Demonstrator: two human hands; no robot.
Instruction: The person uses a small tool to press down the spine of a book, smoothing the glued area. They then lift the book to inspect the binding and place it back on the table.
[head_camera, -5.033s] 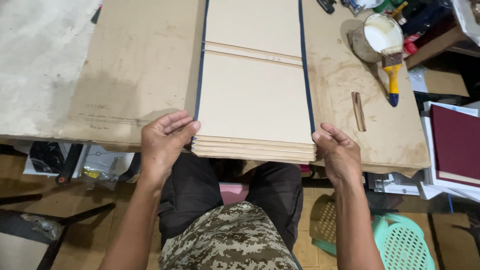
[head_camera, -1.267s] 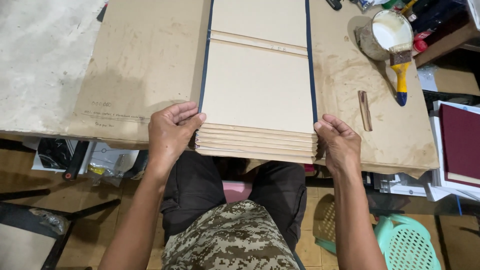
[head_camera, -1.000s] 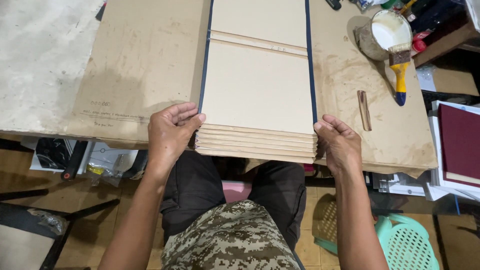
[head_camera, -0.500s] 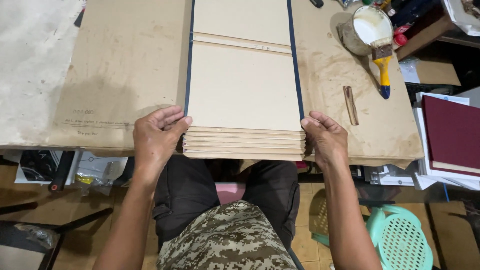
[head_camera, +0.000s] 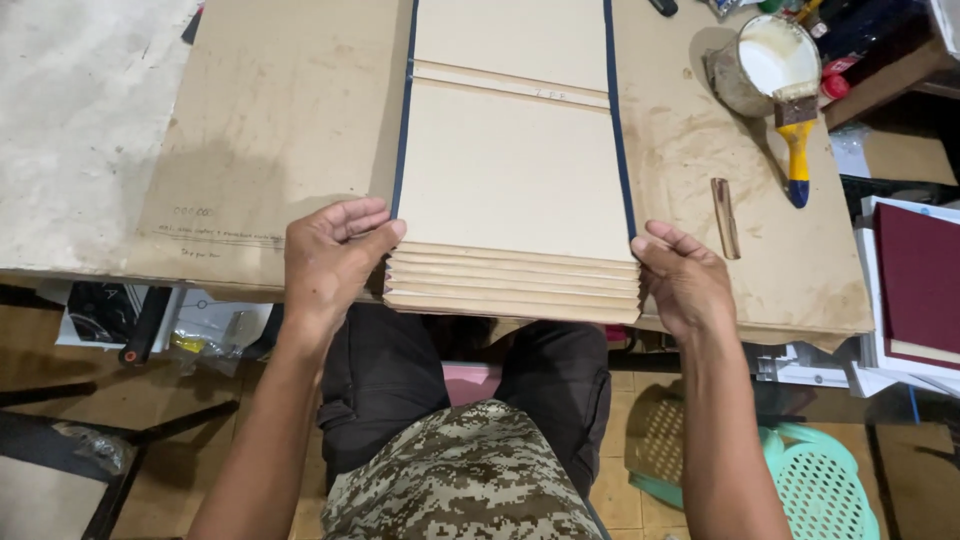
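Note:
A stack of beige boards lies on a brown cardboard sheet, its near ends fanned in steps over the table's front edge. A dark blue strip shows along each long side of the stack. My left hand grips the stack's near left corner, fingers curled on top. My right hand holds the near right corner, thumb against the side. A narrow board strip crosses the stack further away.
A tin of white glue with a yellow-handled brush resting on it stands at the far right. A small brown stick lies beside my right hand. Dark red covers are stacked at the right. A green plastic basket sits on the floor.
Both hands stay on the stack's near corners. The view has shifted slightly; the boards and the glue tin keep their places on the cardboard.

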